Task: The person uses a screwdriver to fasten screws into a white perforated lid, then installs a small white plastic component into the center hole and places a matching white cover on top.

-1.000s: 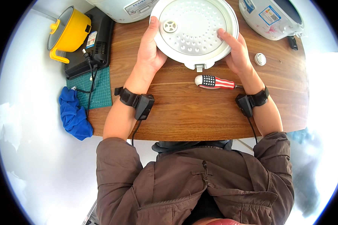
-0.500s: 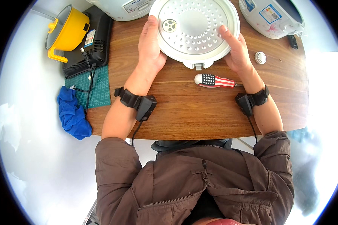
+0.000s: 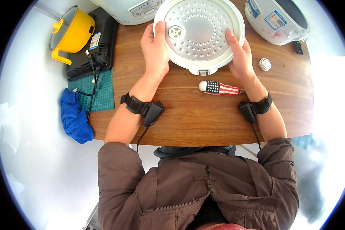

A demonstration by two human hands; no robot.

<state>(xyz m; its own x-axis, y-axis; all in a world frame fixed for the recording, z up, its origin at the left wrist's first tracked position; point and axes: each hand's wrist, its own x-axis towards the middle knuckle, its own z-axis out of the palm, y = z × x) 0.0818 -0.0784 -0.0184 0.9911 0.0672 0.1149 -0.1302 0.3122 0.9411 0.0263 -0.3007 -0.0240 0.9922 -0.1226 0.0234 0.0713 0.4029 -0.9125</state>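
Observation:
Between my two hands is a round rice cooker lid (image 3: 203, 38), its dimpled metal inner face toward me. My left hand (image 3: 156, 48) grips the left rim, thumb beside the round vent (image 3: 176, 32). On the opposite rim my right hand (image 3: 241, 55) is closed, its thumb pressed on the metal face. The lid's latch tab (image 3: 202, 72) points toward me. Just below it on the table lies a screwdriver (image 3: 220, 87) with a star-and-stripe handle, its shaft toward my right wrist. A small white round cap (image 3: 265, 64) rests right of my right hand.
A white rice cooker body (image 3: 276, 23) stands at the back right, another white appliance (image 3: 128, 9) at the back left. Along the left are a yellow pot (image 3: 74, 32) on a black hotplate (image 3: 105, 46), a green cutting mat (image 3: 105, 92), a black cable (image 3: 92, 84) and a blue cloth (image 3: 74, 119).
The lid has turned slightly and shifted a little right in my hands, both of which still hold it. The whole view has drifted slightly, so the table things sit a bit lower.

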